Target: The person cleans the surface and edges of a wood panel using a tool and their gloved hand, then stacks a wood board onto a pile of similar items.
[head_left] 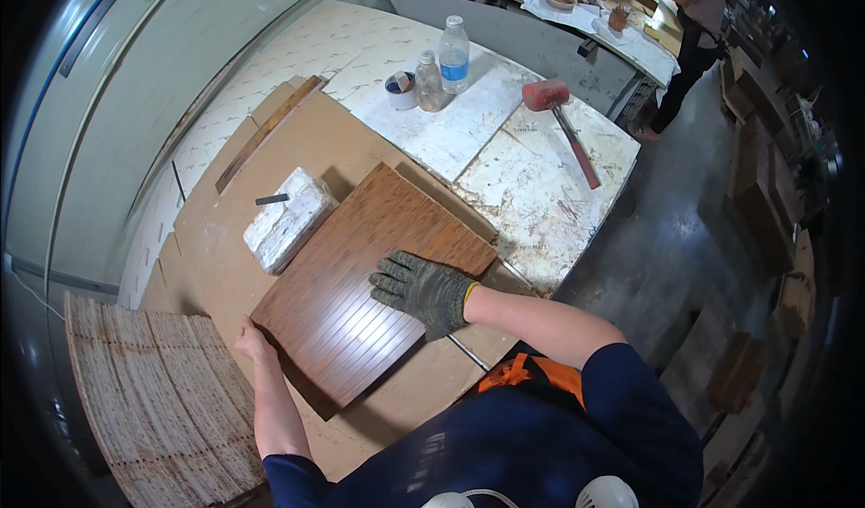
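Observation:
A brown wooden panel with parallel grooves lies tilted across the tan board before me. My bare left hand grips its left edge, the fingertips partly hidden behind that edge. Over the panel's right part lies my right hand in a dark green knit glove, palm down with the fingers stretched out. Just beyond the panel stands a white wrapped block, a small dark strip resting on it.
A red-headed mallet, two plastic bottles and a small tub stand on the white tabletop. A stack of ridged boards leans at the left. Far right, a person stands by a cluttered bench.

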A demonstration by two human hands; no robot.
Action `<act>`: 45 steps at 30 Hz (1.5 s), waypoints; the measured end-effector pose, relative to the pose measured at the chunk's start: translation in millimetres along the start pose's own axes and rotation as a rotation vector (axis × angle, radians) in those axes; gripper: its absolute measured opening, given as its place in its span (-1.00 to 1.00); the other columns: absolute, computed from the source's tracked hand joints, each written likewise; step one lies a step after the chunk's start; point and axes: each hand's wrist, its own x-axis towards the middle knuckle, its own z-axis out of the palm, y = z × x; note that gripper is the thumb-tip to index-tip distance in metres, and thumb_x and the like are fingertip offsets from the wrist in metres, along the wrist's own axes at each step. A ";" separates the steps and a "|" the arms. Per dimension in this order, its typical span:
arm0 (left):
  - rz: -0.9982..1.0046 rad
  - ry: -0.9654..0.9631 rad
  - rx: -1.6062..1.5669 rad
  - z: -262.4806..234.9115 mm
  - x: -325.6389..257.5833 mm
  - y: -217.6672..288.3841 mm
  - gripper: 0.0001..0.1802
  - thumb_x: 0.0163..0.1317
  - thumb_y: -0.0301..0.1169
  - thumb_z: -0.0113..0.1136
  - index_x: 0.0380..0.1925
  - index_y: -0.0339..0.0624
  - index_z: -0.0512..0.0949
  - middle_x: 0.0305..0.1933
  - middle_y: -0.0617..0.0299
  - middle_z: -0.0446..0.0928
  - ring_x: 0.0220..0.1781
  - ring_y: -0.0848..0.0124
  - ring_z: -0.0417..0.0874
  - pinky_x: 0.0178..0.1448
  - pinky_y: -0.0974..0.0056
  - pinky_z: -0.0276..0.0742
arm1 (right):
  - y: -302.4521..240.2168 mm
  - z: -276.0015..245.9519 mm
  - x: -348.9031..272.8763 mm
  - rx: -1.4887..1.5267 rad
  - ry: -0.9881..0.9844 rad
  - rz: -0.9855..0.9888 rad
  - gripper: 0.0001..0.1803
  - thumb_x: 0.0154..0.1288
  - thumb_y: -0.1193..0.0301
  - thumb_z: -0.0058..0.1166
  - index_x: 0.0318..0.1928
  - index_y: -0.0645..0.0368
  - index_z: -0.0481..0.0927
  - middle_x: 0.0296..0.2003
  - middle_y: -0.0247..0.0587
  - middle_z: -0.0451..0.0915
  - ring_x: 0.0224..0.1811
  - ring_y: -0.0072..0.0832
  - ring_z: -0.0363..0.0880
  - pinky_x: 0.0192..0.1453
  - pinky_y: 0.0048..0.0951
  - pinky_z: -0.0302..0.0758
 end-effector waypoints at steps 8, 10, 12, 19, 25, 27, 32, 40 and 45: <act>0.062 0.046 0.127 -3.2 -9.0 10.0 -0.59 0.25 -0.25 0.29 -0.12 -0.45 0.64 -0.24 0.00 0.67 -0.21 0.26 0.63 -0.04 0.15 0.55 | 5.7 15.1 -5.1 0.095 0.140 -0.007 0.00 -0.10 0.16 0.26 0.40 0.21 0.21 0.43 0.09 0.15 0.49 -0.01 0.07 0.58 0.02 -0.11; 0.074 0.055 0.172 -4.0 -9.1 11.3 -0.61 0.26 -0.26 0.28 -0.13 -0.45 0.64 -0.23 0.00 0.67 -0.20 0.25 0.63 -0.04 0.14 0.55 | 8.0 18.7 -3.8 0.101 0.158 -0.009 -0.02 -0.11 0.18 0.25 0.38 0.23 0.24 0.41 0.10 0.18 0.49 -0.01 0.09 0.57 0.03 -0.09; 0.085 0.049 0.161 -9.4 -4.3 9.6 -0.62 0.27 -0.27 0.26 -0.14 -0.44 0.65 -0.24 0.01 0.67 -0.20 0.24 0.63 -0.04 0.14 0.55 | 6.9 18.8 -4.1 0.109 0.171 -0.015 -0.06 -0.11 0.20 0.24 0.35 0.25 0.28 0.40 0.11 0.20 0.48 -0.02 0.11 0.57 0.04 -0.07; 0.119 0.045 0.363 -6.2 -10.4 22.0 -0.62 0.29 -0.24 0.21 -0.12 -0.39 0.65 -0.18 -0.02 0.68 -0.16 0.18 0.66 -0.02 0.11 0.54 | 10.0 6.8 -11.0 0.121 0.134 0.004 -0.13 -0.05 0.19 0.22 0.32 0.25 0.31 0.38 0.05 0.23 0.49 -0.09 0.11 0.58 0.00 -0.09; 0.113 0.064 0.429 -10.3 -12.3 26.8 -0.58 0.29 -0.17 0.20 -0.10 -0.35 0.66 -0.16 -0.05 0.69 -0.12 0.09 0.67 0.04 0.08 0.56 | 10.1 4.5 -10.9 0.051 0.101 0.019 -0.17 0.01 0.17 0.17 0.32 0.25 0.32 0.38 0.03 0.24 0.49 -0.12 0.09 0.60 -0.02 -0.12; 0.107 0.059 0.456 -11.0 -15.4 29.0 -0.57 0.28 -0.15 0.22 -0.10 -0.34 0.66 -0.15 -0.06 0.68 -0.10 0.08 0.67 0.06 0.08 0.57 | 10.6 4.3 -12.0 0.052 0.103 0.014 -0.18 0.01 0.17 0.17 0.31 0.26 0.33 0.37 0.03 0.25 0.49 -0.12 0.11 0.60 -0.02 -0.11; 0.034 0.095 0.411 -7.9 -32.7 42.0 -0.51 0.26 -0.08 0.24 -0.12 -0.37 0.66 -0.15 -0.06 0.68 -0.08 0.07 0.66 0.05 0.09 0.56 | 12.3 9.4 -10.8 0.092 0.174 -0.004 -0.21 -0.02 0.21 0.20 0.26 0.27 0.37 0.32 0.03 0.31 0.45 -0.11 0.17 0.58 -0.01 -0.07; -0.007 -0.091 0.359 -7.2 -24.2 38.1 -0.40 0.33 -0.05 0.15 0.09 -0.41 0.52 0.13 -0.08 0.55 0.16 0.15 0.53 0.26 0.17 0.41 | 12.2 8.9 -9.7 0.130 0.196 -0.003 -0.18 -0.09 0.21 0.26 0.25 0.23 0.39 0.31 0.03 0.32 0.43 -0.09 0.20 0.56 0.00 -0.03; -0.093 -0.224 0.021 -28.5 21.9 -3.5 -0.36 0.37 -0.10 0.12 0.20 -0.48 0.41 0.27 -0.02 0.44 0.25 0.22 0.45 0.32 0.19 0.36 | 7.8 5.9 -6.2 0.133 0.181 -0.030 -0.16 -0.08 0.20 0.26 0.28 0.21 0.37 0.34 0.02 0.29 0.44 -0.09 0.17 0.56 0.00 -0.04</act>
